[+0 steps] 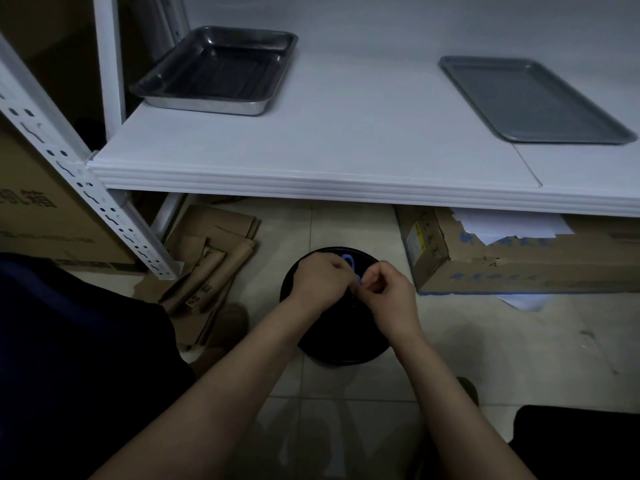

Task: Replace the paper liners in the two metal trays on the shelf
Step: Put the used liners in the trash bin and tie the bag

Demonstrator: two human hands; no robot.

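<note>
white shelf [346, 140] bears two trays [214, 67] [533, 98]; hands [320, 278] [388, 289] pinch blue loop [349, 262]

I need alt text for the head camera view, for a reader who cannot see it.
The left hand and right hand pinch a blue loop over a black bin on the floor. Above, a white shelf holds a deep metal tray and a flat metal tray, both without paper.
</note>
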